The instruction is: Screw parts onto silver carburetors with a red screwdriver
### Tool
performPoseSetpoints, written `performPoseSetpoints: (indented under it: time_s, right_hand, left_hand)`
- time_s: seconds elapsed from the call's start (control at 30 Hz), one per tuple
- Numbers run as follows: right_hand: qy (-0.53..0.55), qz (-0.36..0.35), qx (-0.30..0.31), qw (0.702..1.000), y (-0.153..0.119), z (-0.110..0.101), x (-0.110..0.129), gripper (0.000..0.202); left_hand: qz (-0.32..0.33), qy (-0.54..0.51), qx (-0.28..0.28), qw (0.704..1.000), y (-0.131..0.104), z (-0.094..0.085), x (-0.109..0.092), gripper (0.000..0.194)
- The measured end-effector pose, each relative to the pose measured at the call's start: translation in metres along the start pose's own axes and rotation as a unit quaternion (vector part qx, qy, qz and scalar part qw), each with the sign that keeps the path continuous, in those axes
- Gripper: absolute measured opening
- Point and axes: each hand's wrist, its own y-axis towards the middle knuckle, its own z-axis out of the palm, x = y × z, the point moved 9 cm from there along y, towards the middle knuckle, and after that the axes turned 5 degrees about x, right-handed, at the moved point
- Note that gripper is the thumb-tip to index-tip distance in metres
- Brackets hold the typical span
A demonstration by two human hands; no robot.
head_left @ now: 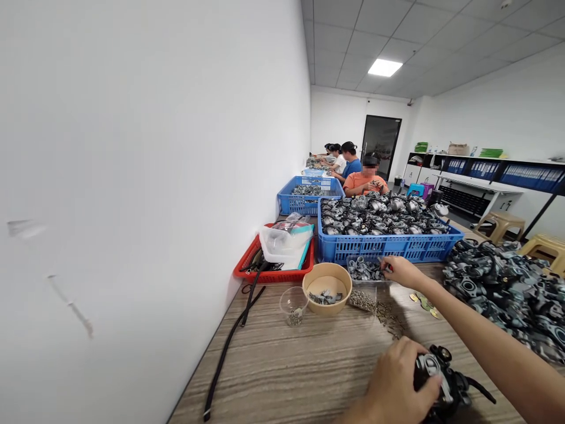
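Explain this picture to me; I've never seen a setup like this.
There is no machine here: a person works with two bare hands, and the one picture comes from a camera worn on their head, looking forward and down.

The left hand grips a dark metal part at the near edge of the view. The right hand reaches to a clear tray of small gray pieces; whether its fingertips hold one is too small to tell.

On the wood-grain table there are also a tan bowl, a clear cup, loose small fasteners and a red basket. Behind the tray is a blue crate full of metal parts, and to the right a big pile of metal parts.
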Motion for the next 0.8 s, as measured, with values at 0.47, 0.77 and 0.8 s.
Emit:
performPoseSetpoints:
  time_s: [0.47, 0.77, 0.8]
  right_hand:
    - [0.305, 0.007, -0.164, 0.938, -0.119, -0.046, -0.002, 0.043]
    - [0.472, 0.094, -0.162, 0.862, -0.252, -0.016, 0.020, 0.040]
    - [0.476, 0.103, -0.157, 0.859, -0.256, -0.012, 0.021, 0.041]
  left_hand:
    - [0.010, -0.023, -0.025, 0.999, -0.001, 0.000, 0.006, 0.029]
    - [0.015, -0.017, -0.042, 0.999, -0.004, 0.004, 0.005, 0.022]
    - [0.013, -0.011, -0.042, 0.999, -0.004, 0.005, 0.006, 0.022]
